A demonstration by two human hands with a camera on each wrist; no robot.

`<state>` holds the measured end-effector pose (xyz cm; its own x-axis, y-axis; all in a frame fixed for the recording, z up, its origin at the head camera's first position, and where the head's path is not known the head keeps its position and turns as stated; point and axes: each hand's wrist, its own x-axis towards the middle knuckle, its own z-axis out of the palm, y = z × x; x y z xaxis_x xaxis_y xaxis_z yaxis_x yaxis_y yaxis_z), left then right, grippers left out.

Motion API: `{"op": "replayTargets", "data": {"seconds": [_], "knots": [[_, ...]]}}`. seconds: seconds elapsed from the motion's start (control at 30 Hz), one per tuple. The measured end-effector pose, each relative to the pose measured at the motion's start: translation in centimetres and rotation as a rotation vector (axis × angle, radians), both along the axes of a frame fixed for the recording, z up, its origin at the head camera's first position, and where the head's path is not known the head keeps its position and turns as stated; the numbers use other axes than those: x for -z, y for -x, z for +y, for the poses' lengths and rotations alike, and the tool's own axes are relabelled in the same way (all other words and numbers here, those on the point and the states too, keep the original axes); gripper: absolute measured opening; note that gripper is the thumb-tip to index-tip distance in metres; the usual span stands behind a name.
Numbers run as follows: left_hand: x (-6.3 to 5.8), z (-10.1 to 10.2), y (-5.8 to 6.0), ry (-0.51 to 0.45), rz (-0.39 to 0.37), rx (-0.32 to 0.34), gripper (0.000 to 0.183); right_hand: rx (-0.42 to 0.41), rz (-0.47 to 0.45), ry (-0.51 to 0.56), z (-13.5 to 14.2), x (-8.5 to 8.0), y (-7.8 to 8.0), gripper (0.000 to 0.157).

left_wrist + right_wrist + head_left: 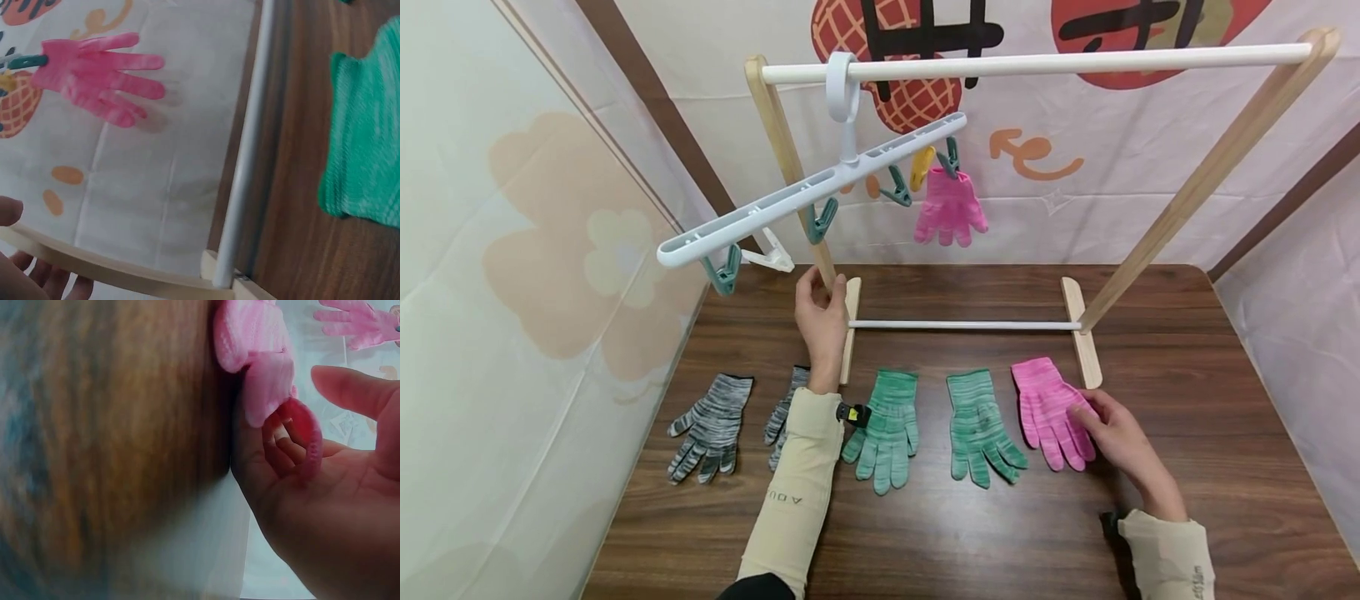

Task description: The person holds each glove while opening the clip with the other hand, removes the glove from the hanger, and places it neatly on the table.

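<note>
My left hand (822, 321) grips the left wooden post (782, 125) of a drying rack near its foot; thumb and fingers lie on opposite sides of it in the left wrist view. At the right, my right hand (1120, 433) is at the finger end of a pink glove (1048, 408) lying on the table. Its fingers reach under the glove, while the thumb (344, 390) stands apart from the fabric in the right wrist view. Another pink glove (950, 208) hangs by its cuff from a teal clip (951, 158) on a pale grey clip hanger (820, 187).
The hanger hooks over the rack's white top bar (1037, 63) and tilts, with several other clips along it. On the wooden table (955, 542) lie two green gloves (887, 429) and two grey-striped gloves (713, 425), one partly hidden by my left arm. A low crossbar (962, 325) joins the rack's feet.
</note>
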<state>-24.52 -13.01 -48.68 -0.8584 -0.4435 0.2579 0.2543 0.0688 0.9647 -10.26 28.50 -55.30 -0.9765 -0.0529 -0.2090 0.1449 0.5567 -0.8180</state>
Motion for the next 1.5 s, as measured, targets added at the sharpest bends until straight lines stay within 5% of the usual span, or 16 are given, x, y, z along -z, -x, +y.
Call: {"op": "replayTargets", "data": {"seconds": [0.17, 0.4, 0.57, 0.73, 0.93, 1.5], "knots": [[1.2, -0.3, 0.3, 0.148, -0.040, -0.026, 0.035, -0.008, 0.044, -0.026, -0.1, -0.4, -0.4, 0.040], [1.9, -0.6, 0.6, 0.412, 0.003, -0.095, 0.028, 0.001, 0.065, -0.169, 0.2, -1.5, -1.1, 0.042], [2.0, -0.7, 0.4, 0.449, -0.001, -0.102, 0.026, 0.008, 0.043, -0.238, 0.4, -2.2, -1.4, 0.042], [2.1, -0.9, 0.4, 0.467, -0.021, -0.100, 0.028, 0.065, 0.173, -0.246, 0.2, -2.8, -1.2, 0.032], [2.4, -0.9, 0.5, 0.493, -0.017, -0.099, 0.027, 0.094, 0.314, -0.222, -0.3, -3.3, 0.2, 0.024], [2.6, -1.6, 0.6, 0.541, -0.010, -0.115, 0.026, -0.010, 0.319, -0.099, -4.5, -5.5, 7.0, 0.029]]}}
